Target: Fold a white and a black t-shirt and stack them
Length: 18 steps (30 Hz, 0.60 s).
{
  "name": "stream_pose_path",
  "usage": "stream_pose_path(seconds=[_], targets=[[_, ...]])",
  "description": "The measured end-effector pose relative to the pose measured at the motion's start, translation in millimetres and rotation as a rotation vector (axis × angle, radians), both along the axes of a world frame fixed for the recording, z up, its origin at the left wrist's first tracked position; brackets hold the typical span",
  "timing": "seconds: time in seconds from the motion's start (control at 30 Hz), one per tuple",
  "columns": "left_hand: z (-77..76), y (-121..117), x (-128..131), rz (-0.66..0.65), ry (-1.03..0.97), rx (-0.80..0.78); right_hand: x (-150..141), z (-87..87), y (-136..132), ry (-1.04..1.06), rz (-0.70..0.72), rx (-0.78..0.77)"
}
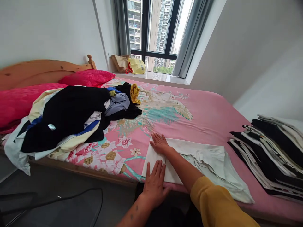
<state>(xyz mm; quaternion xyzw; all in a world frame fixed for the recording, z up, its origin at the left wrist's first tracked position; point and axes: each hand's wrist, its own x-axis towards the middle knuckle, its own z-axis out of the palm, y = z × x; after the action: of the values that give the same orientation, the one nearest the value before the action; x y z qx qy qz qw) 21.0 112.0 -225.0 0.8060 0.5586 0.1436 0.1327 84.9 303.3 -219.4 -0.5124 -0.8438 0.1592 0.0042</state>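
A white garment (176, 143) is spread in a long, partly folded shape near the front edge of the bed. A narrow flap is folded over at its left end. Across the upper part of this flap lies my right hand (159, 143), palm down with fingers stretched. My left hand (155, 181) rests flat on the lower part of the same flap, near the bed's edge, its fingers extended. Neither hand grasps the cloth. Toward the right, the garment's layers are wrinkled and fan out loosely.
A stack of folded clothes (272, 157) stands at the bed's right. Loose clothes (73, 110) are heaped on the left, by red pillows (87, 77). Bags (136, 65) sit on the windowsill. A dark cable (71, 193) shows at lower left, beside the floral bedsheet (201, 116).
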Motion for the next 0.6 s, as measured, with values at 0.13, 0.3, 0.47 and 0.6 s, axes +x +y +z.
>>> stream_pose_path(seconds=[0.13, 0.3, 0.47, 0.6], targets=[[6.3, -23.6, -9.0, -0.03, -0.028, 0.064, 3.3, 16.1, -12.7, 0.029, -0.099, 0.026], [-1.8, -4.1, -56.6, 0.454, 0.071, 0.156, 14.5, 15.4, -68.9, 0.105, -0.116, 0.13], [-10.4, 24.3, -89.2, 0.422, 0.235, 0.042, 19.0, -10.8, -94.2, 0.144, -0.084, 0.12], [-4.6, 32.4, -97.1, 0.227, 0.286, -0.016, 22.5, -19.7, -91.7, 0.265, -0.124, 0.189]])
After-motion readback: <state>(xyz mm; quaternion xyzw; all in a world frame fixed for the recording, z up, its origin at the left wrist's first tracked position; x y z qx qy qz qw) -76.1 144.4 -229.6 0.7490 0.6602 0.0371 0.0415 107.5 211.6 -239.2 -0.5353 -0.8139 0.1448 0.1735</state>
